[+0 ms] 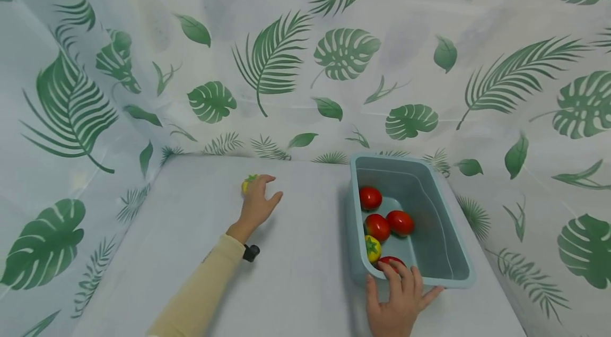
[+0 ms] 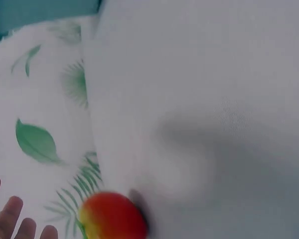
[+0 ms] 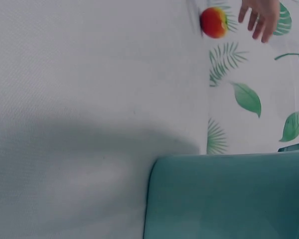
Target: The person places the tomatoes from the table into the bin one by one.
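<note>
My left hand (image 1: 258, 201) hovers beside a small tomato (image 1: 245, 185) near the back of the table, its fingers spread and holding nothing. From above the tomato looks yellow with a green star-shaped top; in the left wrist view the tomato (image 2: 112, 216) shows a red and yellow side, close to the fingers (image 2: 11, 214). My right hand (image 1: 393, 302) holds the near rim of a blue-green bin (image 1: 456, 231), fingers bent over the edge and thumb outside. Inside lie several red tomatoes (image 1: 400, 223) and a yellow one (image 1: 372, 248); the nearest red one is partly hidden by the right fingers.
The bin stands at the right of the white-covered table (image 1: 305, 252), near its back edge. A curtain (image 1: 286, 61) printed with green leaves rises behind the table and along both sides. A black wrist strap device (image 1: 251, 252) sits on the left wrist.
</note>
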A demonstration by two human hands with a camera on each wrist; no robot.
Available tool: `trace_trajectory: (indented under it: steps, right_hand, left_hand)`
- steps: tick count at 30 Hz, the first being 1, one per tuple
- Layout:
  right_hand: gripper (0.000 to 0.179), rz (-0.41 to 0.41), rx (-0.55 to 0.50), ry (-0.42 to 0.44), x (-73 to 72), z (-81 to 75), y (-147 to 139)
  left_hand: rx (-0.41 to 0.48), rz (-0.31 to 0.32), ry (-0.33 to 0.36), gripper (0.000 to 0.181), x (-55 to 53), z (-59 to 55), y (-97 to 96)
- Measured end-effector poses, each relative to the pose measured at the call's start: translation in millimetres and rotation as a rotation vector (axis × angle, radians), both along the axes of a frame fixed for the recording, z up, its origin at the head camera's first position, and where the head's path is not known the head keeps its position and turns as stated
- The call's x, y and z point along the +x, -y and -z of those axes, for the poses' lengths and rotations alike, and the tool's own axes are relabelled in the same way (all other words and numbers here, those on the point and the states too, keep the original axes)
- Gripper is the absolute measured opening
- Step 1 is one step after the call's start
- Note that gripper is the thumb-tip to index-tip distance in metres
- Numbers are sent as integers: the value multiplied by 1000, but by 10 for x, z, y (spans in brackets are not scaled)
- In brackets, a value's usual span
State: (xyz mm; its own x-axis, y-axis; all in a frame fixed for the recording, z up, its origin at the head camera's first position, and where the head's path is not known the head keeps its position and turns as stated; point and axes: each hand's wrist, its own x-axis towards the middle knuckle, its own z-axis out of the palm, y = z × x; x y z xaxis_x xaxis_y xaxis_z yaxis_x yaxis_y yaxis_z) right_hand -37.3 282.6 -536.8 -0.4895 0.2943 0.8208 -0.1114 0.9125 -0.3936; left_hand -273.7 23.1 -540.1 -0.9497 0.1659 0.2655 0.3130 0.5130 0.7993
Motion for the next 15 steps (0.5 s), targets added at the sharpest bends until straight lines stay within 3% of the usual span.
trace_trajectory:
  steps: [6, 15]
  right_hand:
    - [44, 14, -10, 12, 33, -15, -11]
    - [45, 3, 6, 34, 51, -39, -8]
  left_hand:
    - [-25, -92, 31, 48, -152, 89, 163]
    - [-54, -175, 80, 62, -143, 276, 185]
